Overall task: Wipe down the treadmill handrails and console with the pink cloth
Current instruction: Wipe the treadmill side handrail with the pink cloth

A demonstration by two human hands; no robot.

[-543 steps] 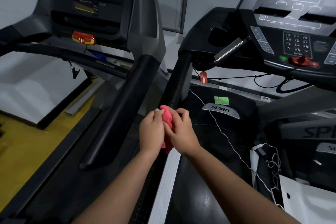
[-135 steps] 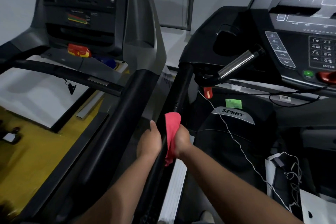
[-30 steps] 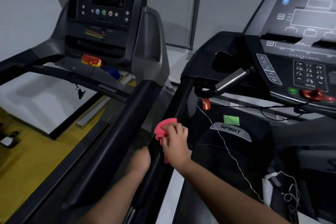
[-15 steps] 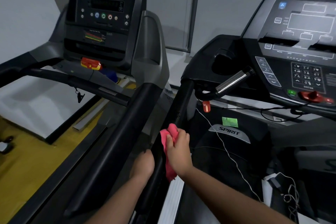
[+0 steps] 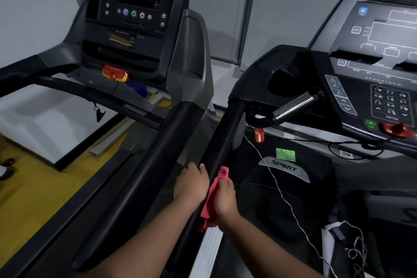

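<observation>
My right hand is clenched on the pink cloth, pressing it to the near stretch of the right treadmill's black handrail, while my left hand grips the rail just beside it; the cloth looks soft, light and floppy, so I judge a bunched fistful holds best.

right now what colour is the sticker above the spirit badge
The sticker is green, clearest in the head view.
</observation>
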